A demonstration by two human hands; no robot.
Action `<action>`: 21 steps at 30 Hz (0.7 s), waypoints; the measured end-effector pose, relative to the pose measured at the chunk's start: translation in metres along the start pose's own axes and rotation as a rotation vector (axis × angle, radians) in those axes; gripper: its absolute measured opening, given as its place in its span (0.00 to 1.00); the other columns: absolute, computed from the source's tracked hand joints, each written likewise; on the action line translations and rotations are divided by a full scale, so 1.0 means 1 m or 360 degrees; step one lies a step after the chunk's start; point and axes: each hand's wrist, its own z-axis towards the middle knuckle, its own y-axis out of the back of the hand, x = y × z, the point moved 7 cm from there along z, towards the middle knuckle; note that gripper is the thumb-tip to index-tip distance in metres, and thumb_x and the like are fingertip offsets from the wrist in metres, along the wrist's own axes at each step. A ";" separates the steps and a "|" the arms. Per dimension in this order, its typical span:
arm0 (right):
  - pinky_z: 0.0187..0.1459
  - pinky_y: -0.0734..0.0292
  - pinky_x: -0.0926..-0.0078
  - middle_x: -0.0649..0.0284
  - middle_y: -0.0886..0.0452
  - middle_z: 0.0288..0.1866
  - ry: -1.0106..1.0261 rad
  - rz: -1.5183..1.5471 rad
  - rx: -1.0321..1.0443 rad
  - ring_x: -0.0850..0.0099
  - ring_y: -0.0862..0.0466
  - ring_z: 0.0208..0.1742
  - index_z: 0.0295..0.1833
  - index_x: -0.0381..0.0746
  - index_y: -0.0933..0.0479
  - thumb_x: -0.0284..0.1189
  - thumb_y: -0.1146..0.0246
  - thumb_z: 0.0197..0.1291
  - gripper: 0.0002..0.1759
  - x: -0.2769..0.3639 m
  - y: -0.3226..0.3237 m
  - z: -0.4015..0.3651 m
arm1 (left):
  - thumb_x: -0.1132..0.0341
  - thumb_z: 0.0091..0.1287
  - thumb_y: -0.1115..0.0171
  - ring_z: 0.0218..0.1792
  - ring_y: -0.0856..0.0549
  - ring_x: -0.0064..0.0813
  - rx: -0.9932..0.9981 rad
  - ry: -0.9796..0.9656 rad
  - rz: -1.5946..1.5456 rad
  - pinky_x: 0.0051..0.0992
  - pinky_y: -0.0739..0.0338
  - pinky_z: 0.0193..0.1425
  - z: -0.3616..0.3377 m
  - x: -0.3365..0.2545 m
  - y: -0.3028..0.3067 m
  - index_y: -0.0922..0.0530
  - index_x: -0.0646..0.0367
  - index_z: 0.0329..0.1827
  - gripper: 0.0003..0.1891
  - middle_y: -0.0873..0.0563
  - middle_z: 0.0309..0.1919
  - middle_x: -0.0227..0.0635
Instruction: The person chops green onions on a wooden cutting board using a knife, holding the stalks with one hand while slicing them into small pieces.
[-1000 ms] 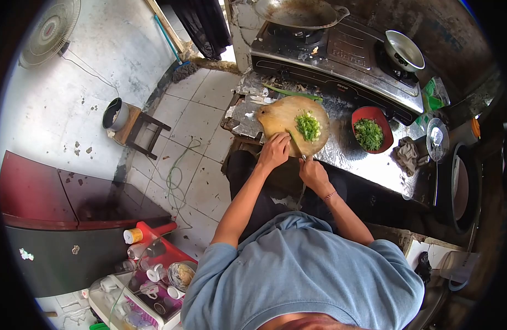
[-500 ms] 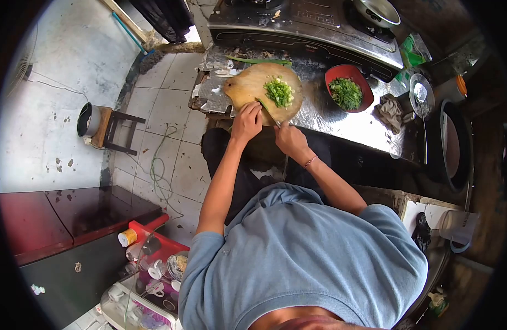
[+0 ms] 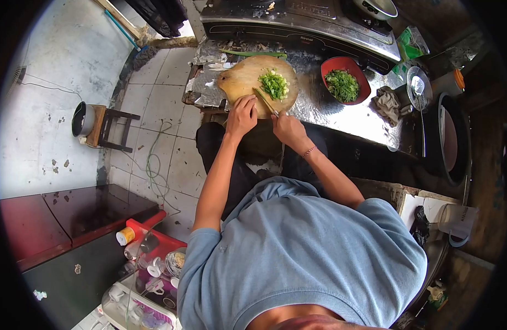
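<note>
A round wooden cutting board [image 3: 239,78] lies at the counter's front edge, a heap of chopped green onion [image 3: 273,85] on its right half. My right hand [image 3: 289,130] is closed round the handle of a knife [image 3: 266,102], whose blade points up and left across the board below the heap. On the board's near edge rests my left hand [image 3: 242,114], fingers bent and pressed together close to the blade; what they hold, if anything, is hidden. Behind the board lies a long green onion stalk [image 3: 253,53].
A red bowl [image 3: 365,88] of cut greens stands right of the board, with a crumpled cloth [image 3: 386,104] and a strainer [image 3: 419,88] beyond. The gas stove [image 3: 297,34] runs along the back. At left, a small stool [image 3: 117,129] carries a pot [image 3: 87,119].
The whole view has shifted slightly. The knife blade shows more plainly now, lying between the left fingertips and the heap. Both hands keep nearly the same places at the board.
</note>
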 end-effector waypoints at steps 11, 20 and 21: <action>0.39 0.16 0.38 0.34 0.16 0.27 0.0141 0.0145 0.0028 0.33 0.12 0.34 0.42 0.28 0.20 0.43 0.42 0.79 0.25 -0.012 -0.015 -0.004 | 0.72 0.70 0.34 0.56 0.11 0.50 -0.0016 -0.0021 -0.0050 0.43 0.15 0.63 0.003 0.003 0.005 0.13 0.66 0.48 0.09 0.09 0.51 0.47; 0.35 0.12 0.45 0.38 0.13 0.28 -0.0005 -0.0012 0.0007 0.40 0.10 0.31 0.42 0.28 0.23 0.41 0.41 0.78 0.23 0.015 -0.003 -0.012 | 0.72 0.69 0.33 0.56 0.11 0.50 -0.0028 -0.0011 -0.0054 0.43 0.15 0.63 0.003 0.003 0.003 0.13 0.67 0.47 0.08 0.09 0.51 0.47; 0.35 0.12 0.45 0.38 0.13 0.28 -0.0012 -0.0014 0.0010 0.40 0.10 0.31 0.42 0.28 0.23 0.41 0.41 0.78 0.23 0.018 -0.007 -0.007 | 0.72 0.69 0.33 0.56 0.11 0.50 -0.0023 -0.0009 -0.0060 0.43 0.15 0.63 0.003 0.003 0.003 0.13 0.67 0.47 0.08 0.09 0.51 0.47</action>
